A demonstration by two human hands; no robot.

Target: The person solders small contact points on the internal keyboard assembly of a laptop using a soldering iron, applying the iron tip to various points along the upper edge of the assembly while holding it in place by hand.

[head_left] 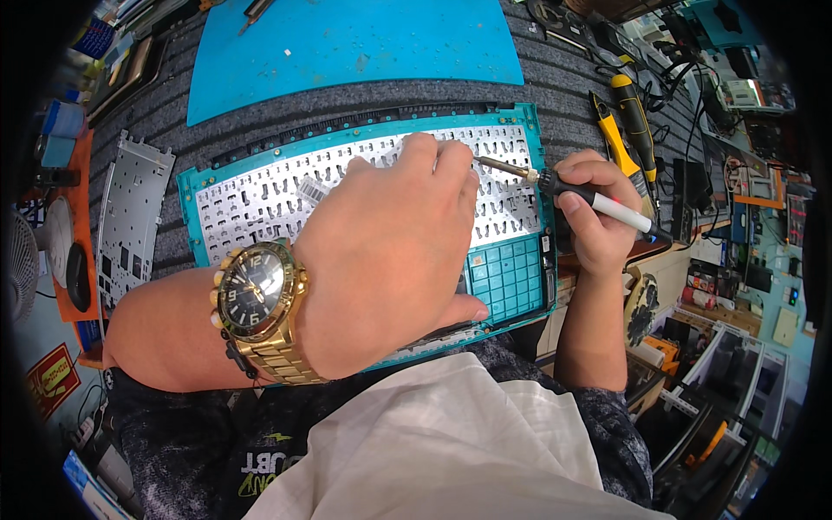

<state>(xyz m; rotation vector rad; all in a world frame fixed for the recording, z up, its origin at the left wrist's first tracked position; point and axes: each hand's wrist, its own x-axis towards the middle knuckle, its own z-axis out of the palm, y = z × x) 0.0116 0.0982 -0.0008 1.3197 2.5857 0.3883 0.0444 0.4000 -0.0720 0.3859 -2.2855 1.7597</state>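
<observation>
My left hand, wearing a gold watch, rests across a teal laptop casing. Its bent fingers lie on the silver perforated plate inside the casing, thumb spread toward the lower edge; fingertips are partly hidden. In my right hand is a soldering iron with a white and black handle. Its thin metal tip points left, close beside my left fingertips at the upper right of the plate; whether it touches the plate I cannot tell.
A blue mat lies behind the casing on grey ridged cloth. A perforated metal sheet is at left, near an orange board and a small fan. Yellow-handled tools and black cables lie at right, beside cluttered shelving.
</observation>
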